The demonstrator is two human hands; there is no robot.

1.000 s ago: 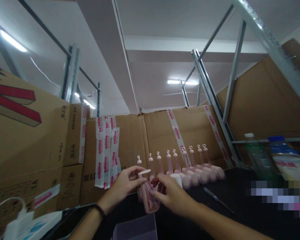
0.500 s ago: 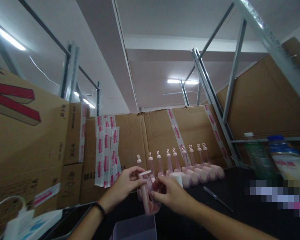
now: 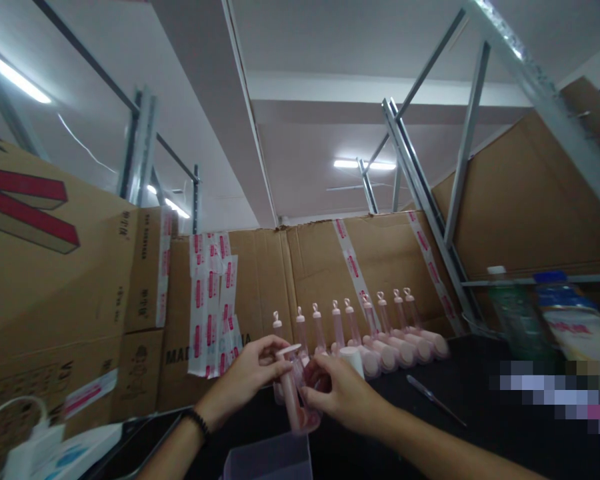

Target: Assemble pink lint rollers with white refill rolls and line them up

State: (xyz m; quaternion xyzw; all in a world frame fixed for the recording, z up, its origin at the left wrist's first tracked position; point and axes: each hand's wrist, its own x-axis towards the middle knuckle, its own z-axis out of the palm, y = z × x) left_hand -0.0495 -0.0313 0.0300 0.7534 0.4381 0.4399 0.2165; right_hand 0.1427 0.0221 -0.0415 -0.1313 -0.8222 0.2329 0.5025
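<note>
In the middle of the head view, a pink see-through tube (image 3: 293, 400) with a flat pale rim is tilted between both hands. My left hand (image 3: 263, 360), with a dark bead bracelet at its wrist, grips it near the rim between thumb and fingers. My right hand (image 3: 337, 393) is closed, thumb and fingertips against the tube's right side; whether a small part sits between them is hidden. Behind stands a row of similar pink tubes with ring-topped caps (image 3: 337, 327), some with pink cylinders (image 3: 380, 353) lying in front. A white cap (image 3: 351, 359) shows beyond my right hand.
A translucent bin (image 3: 267, 460) sits below the hands. On the black table lies a pen (image 3: 435, 400). At right stand a green bottle (image 3: 517, 320) and a blue-lidded jar (image 3: 575, 327). At left are a white power strip (image 3: 85, 453) and a dark flat device (image 3: 135, 443). Cardboard (image 3: 315, 267) walls the back.
Almost nothing differs. The tube and both hands sit marginally lower in view, with the same grip; the camera has shifted slightly.
</note>
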